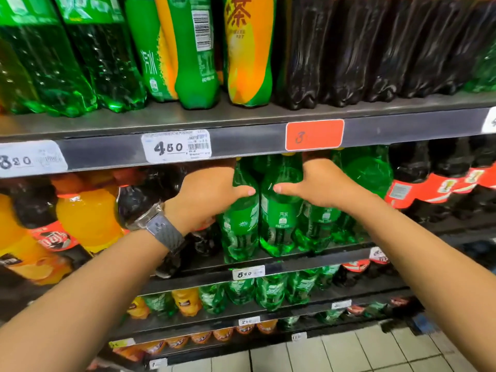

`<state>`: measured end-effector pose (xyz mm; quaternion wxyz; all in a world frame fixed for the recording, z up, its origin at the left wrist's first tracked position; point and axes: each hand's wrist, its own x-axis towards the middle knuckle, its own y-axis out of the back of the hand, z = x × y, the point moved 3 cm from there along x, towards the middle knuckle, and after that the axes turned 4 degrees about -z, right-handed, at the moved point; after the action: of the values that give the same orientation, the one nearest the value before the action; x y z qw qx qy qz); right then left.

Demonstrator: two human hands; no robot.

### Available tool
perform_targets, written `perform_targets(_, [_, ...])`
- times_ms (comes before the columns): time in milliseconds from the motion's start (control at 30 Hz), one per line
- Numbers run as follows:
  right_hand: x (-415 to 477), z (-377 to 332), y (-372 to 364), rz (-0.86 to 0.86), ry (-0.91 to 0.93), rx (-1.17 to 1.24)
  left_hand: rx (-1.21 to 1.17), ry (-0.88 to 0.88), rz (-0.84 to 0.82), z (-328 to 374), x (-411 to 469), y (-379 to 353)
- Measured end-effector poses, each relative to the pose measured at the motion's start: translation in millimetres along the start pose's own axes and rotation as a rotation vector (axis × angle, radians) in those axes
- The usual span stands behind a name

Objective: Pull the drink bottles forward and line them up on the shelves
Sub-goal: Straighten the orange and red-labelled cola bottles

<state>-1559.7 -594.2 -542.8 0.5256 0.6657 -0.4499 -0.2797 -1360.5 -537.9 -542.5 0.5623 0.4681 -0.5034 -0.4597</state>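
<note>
Two green soda bottles stand side by side at the front of the second shelf (316, 257). My left hand (206, 197), with a watch on its wrist, grips the upper part of the left green bottle (240, 224), thumb across its front. My right hand (319, 183) grips the shoulder of the right green bottle (280, 221), thumb pointing left. The fingers of both hands reach behind the bottles and are hidden. More green bottles (367, 173) stand to the right and behind.
Orange soda bottles (88, 216) and dark cola bottles (145, 200) fill the shelf to the left; cola bottles with red labels (440, 183) stand to the right. The shelf above (241, 146) carries price tags and large bottles. Lower shelves hold smaller bottles above a tiled floor (349, 353).
</note>
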Motion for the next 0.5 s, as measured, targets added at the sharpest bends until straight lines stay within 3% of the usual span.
perform_targets(100, [8.3,4.3,2.7,-0.159,0.068,0.012,-0.02,0.06,-0.11,-7.2,1.1,5.0])
perform_targets(200, [9.4,7.8,2.2,-0.183,0.075,0.012,-0.028,0.076,-0.173,-9.6,-0.4,10.7])
perform_targets(333, [9.1,-0.9,-1.8,-0.107,0.096,0.003,-0.079,0.103,-0.108,0.8,-3.2,12.2])
perform_targets(500, [12.4,7.9,7.6,-0.22,0.083,0.01,-0.011,0.127,-0.016,3.5,1.6,4.9])
